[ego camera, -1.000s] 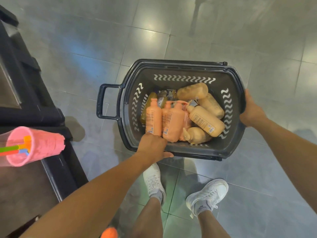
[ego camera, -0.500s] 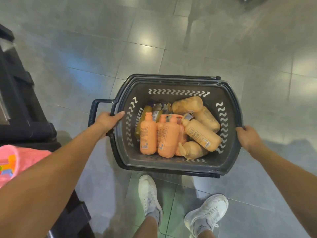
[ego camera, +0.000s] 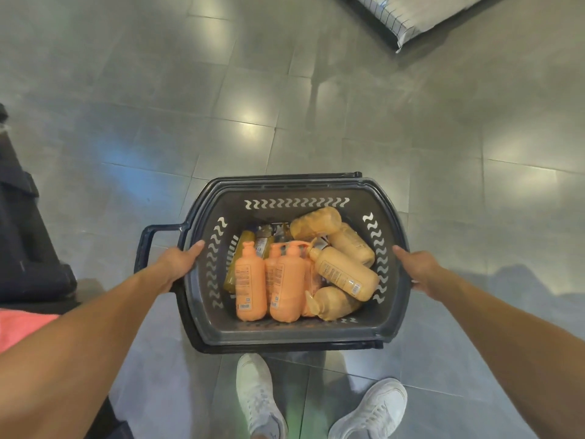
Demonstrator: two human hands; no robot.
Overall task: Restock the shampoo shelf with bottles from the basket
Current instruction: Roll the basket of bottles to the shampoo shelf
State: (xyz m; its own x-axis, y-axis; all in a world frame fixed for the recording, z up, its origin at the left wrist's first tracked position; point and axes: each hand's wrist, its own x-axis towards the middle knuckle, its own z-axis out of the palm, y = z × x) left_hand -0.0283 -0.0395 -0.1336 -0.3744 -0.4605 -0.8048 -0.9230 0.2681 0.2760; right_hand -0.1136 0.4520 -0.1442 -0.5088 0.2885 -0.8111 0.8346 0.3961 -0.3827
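Both hands are on the dark grey plastic shopping basket (ego camera: 300, 326) here. The left grip (ego camera: 179, 263) is clamped over the basket's left rim, right where the loop-shaped side handle (ego camera: 145, 245) joins on, thumb lying along the top of the rim. The right grip (ego camera: 418, 269) is wrapped around the right rim the same way, with its fingers hidden under the edge.

All the shampoo is inside the basket. Two orange pump bottles with white labels (ego camera: 250, 280) stand side by side against the near wall, toward the left. To their right a pile of peach-tan pump bottles (ego camera: 343, 274) lies on its side, filling the right half up to the far right corner. A darker amber bottle (ego camera: 239, 258) leans against the left wall, and there are a few smaller bottles behind it that I can't make out.

Under it all is the glossy grey tiled floor (ego camera: 253, 122), with a pair of white sneakers (ego camera: 258, 394) just below the basket's near edge. A black fixture (ego camera: 25, 232) sits off to the left.
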